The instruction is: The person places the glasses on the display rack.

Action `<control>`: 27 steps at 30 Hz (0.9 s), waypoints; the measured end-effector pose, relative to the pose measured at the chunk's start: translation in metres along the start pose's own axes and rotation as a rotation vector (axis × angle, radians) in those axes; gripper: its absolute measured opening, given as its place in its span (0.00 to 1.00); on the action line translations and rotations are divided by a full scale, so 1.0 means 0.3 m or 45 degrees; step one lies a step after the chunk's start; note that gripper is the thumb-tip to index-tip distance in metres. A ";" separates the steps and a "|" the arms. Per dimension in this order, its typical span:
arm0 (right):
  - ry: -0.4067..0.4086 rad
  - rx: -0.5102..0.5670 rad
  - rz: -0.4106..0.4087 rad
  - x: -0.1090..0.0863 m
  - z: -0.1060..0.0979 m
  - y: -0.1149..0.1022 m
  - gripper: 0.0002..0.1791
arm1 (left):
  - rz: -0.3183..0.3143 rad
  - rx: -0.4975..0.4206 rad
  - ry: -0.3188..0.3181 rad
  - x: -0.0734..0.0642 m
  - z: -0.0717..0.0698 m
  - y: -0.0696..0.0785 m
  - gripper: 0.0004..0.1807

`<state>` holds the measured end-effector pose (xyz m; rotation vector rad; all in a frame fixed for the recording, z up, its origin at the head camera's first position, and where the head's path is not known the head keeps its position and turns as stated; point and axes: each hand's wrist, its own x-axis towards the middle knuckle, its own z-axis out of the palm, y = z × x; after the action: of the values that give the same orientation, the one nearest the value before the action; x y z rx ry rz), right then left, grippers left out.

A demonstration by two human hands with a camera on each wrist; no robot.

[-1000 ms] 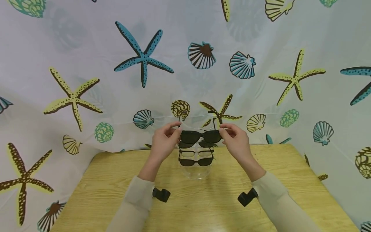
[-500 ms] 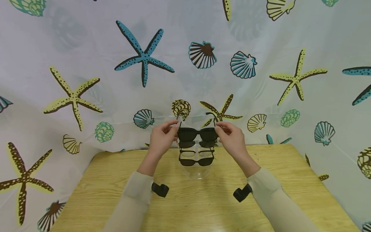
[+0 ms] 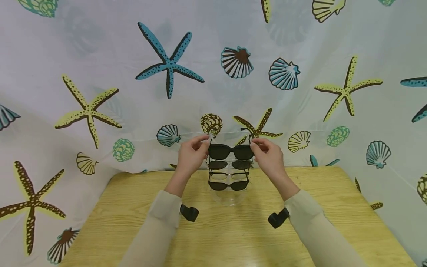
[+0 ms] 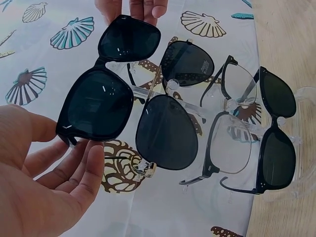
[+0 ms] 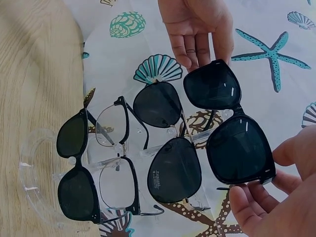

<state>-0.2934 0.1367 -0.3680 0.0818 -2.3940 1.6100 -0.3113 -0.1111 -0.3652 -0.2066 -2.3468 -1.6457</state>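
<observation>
Both hands hold black sunglasses [image 3: 219, 151] with large dark lenses at the top of a clear display stand [image 3: 230, 201]. My left hand [image 3: 191, 155] pinches the left side near the hinge, and my right hand [image 3: 270, 155] pinches the right side. The temples point back toward the curtain. In the wrist views, the bridge lies near the stand's clear stem; whether it rests there I cannot tell. Below sit aviator sunglasses [image 4: 167, 132], then half-rim glasses with clear lenses [image 4: 231, 143]. Lowest on the stand is another pair of black sunglasses [image 4: 277, 160].
The stand is on a wooden table [image 3: 230, 237], near its back edge. A white curtain [image 3: 213, 96] printed with starfish and shells surrounds the back and sides. Black wrist cameras [image 3: 190, 214] are strapped at both sleeves.
The held sunglasses have shifted left relative to the stand and slightly up, now lined up above the other pairs. More of the aviator sunglasses shows beneath them. Both hands keep their grip.
</observation>
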 end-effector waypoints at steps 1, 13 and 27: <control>0.000 0.002 -0.001 0.002 0.002 0.000 0.20 | 0.000 0.003 0.000 0.002 0.000 -0.001 0.20; -0.008 0.003 -0.004 0.017 0.007 0.001 0.19 | -0.002 0.027 0.019 0.009 0.004 0.002 0.20; 0.000 0.006 0.030 0.021 0.012 0.010 0.19 | 0.032 0.055 0.022 0.003 0.008 -0.001 0.19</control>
<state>-0.3007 0.1351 -0.3705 0.0547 -2.3999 1.6262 -0.3125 -0.1092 -0.3661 -0.2119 -2.3550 -1.5771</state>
